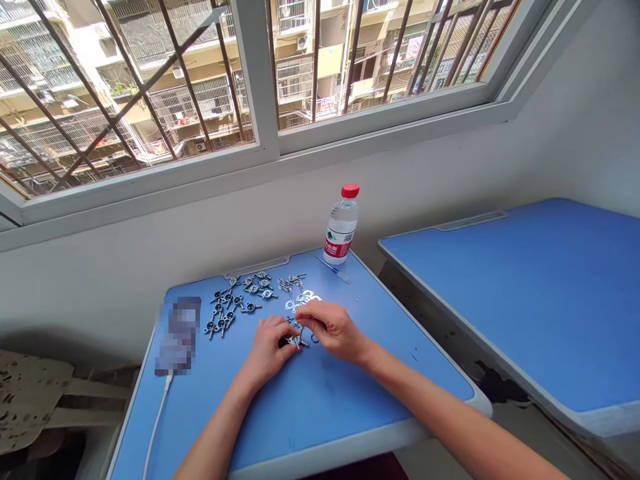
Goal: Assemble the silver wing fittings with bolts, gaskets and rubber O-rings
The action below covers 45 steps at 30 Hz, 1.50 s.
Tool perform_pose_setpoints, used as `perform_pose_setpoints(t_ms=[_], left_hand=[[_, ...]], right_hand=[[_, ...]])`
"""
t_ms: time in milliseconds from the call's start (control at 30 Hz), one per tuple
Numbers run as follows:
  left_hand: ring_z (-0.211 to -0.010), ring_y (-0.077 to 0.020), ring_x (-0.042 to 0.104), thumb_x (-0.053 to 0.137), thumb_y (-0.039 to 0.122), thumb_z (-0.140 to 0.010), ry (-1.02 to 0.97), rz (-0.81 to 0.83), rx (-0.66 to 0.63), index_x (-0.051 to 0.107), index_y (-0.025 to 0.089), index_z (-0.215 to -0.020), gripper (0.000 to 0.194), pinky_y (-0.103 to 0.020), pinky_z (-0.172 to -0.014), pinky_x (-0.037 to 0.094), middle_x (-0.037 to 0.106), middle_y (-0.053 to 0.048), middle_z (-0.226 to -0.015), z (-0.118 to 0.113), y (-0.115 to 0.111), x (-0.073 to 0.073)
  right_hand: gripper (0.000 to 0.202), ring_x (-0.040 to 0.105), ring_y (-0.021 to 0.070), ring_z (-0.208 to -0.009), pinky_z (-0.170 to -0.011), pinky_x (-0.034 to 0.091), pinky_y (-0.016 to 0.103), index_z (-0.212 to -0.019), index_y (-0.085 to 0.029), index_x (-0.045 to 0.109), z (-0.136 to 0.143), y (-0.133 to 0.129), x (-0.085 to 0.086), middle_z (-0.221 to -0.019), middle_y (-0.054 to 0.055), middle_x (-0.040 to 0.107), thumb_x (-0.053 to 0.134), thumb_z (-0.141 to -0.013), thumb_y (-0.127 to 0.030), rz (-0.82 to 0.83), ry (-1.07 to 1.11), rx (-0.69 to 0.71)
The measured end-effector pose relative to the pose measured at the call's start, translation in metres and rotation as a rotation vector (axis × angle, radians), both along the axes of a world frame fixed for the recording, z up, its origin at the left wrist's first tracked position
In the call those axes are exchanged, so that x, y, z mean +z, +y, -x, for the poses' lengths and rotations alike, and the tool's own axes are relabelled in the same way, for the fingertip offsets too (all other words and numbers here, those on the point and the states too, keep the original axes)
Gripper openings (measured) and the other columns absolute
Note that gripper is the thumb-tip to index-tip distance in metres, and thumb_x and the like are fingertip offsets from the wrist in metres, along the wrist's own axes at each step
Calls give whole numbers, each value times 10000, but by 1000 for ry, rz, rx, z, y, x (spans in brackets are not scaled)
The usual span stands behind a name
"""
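On the blue table, my left hand [270,347] is closed around the edge of a small silver metal fitting [297,341], thumb and fingers steadying it on the surface. Just above that fitting, my right hand [333,327] is pinched, fingertips pointing down at it. Whatever lies between those fingertips is too small to make out. A dark ring [315,338] rests beside the fitting, under my right hand. Flat silver plates [309,297] are spread behind my right hand, partly covered by it. Tiny loose pieces [291,321] lie between my hands.
Several dark-centred metal fittings [223,313] are grouped at left, with more silver fittings [260,285] and small metal parts [291,283] behind. A blurred phone [178,337] with a white cable [159,417], a water bottle [343,230], a thin screwdriver [334,270] and a second table [525,280] surround them.
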<state>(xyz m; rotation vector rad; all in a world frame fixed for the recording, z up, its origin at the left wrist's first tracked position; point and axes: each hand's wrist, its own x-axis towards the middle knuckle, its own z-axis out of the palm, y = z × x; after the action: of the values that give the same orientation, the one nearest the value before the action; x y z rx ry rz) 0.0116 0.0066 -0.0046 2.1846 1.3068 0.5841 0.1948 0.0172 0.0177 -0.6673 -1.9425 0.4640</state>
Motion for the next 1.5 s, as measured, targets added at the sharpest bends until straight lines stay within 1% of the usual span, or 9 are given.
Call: perform_pose_setpoints(t_ms=[267,533,600,767,867,1000,1233,1367,1500], left_hand=[[-896,-208,567,691,163,-813,-17,-38,16,680,219,-862,76,-331,-792,352,665,-9,-899,1,-2,-6],[-877,-210,564,691,147,-783,-3,-81,53,678,208,-842,86,-331,-788,355,663,-19,-899,-1,-7,-2],[-872,-209,566,679,129,-775,-4,-86,55,683,210,-854,113,-329,-786,362,660,-22,-889,-1,-9,0],[-852,-205,581,698,155,-778,-38,-87,65,703,213,-838,84,-336,-809,392,663,-25,-851,-1,-10,4],[-841,-202,595,717,200,-787,-75,-93,78,718,219,-854,69,-342,-827,418,679,-25,-845,6,-10,9],[-875,-222,618,688,305,-819,-230,-149,223,732,227,-881,109,-340,-829,478,703,-42,-844,26,-5,25],[-897,-222,637,652,344,-816,-146,-183,452,744,251,-930,173,-330,-814,506,730,-35,-909,68,37,51],[-942,-234,639,632,278,-815,-23,-181,610,736,228,-960,185,-352,-857,468,739,-48,-935,77,74,48],[-960,-262,644,653,253,-798,114,-146,666,738,229,-940,167,-381,-864,427,757,-51,-918,74,90,39]], right_hand=[[188,544,142,-615,-588,451,238,-826,-201,597,5,-2,-1,-694,18,619,462,-951,-166,28,19,-9],[155,558,144,-629,-592,472,243,-891,-192,611,8,-1,-6,-743,34,636,465,-940,-194,43,54,12],[146,584,150,-657,-619,494,251,-916,-189,619,7,-1,-8,-772,39,647,475,-935,-208,95,105,-6],[180,558,130,-539,-511,491,235,-944,-174,626,4,2,-13,-694,13,626,515,-933,-315,358,266,-59],[222,542,125,-513,-486,486,231,-946,-171,633,3,3,-12,-670,10,626,525,-932,-365,415,331,-81],[232,555,126,-523,-483,502,226,-934,-176,642,1,3,-7,-688,22,650,555,-918,-390,471,375,-96],[263,541,119,-491,-445,512,218,-925,-181,650,-3,6,4,-681,21,654,596,-881,-434,519,475,-170],[247,545,122,-503,-454,505,218,-909,-180,656,-3,5,3,-664,15,645,586,-890,-417,463,411,-167],[259,586,144,-553,-502,514,234,-902,-177,657,-2,4,1,-656,20,644,549,-918,-412,380,317,-135]])
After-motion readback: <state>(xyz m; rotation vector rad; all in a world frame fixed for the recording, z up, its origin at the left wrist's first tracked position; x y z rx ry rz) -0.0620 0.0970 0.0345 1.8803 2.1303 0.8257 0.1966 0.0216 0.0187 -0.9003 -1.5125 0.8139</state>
